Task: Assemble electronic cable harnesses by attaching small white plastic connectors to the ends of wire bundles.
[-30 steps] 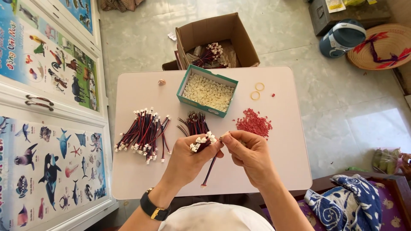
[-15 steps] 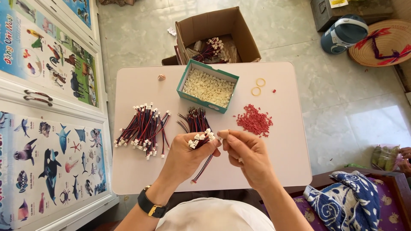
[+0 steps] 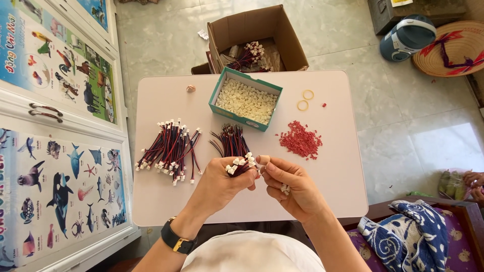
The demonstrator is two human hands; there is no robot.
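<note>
My left hand (image 3: 219,184) grips a small bunch of red-and-black wires with white plug ends (image 3: 239,165) over the near middle of the white table (image 3: 343,151). My right hand (image 3: 292,189) is right beside it, thumb and forefinger pinched at the top of the bunch, with a few white connector housings (image 3: 285,189) cupped in the palm. More bare-ended wires (image 3: 231,141) lie just beyond my hands. A finished pile of plugged wires (image 3: 169,148) lies to the left.
A green tray of white housings (image 3: 246,100) sits at the table's far middle, a heap of small red pieces (image 3: 301,140) and two rubber bands (image 3: 305,99) to its right. A cardboard box with wire bundles (image 3: 254,38) stands on the floor behind. A cabinet with animal posters (image 3: 55,126) is on the left.
My hands stayed together at the bunch; the loose wire that hung below them is no longer hanging, and the right fingers have shifted to the bunch's top.
</note>
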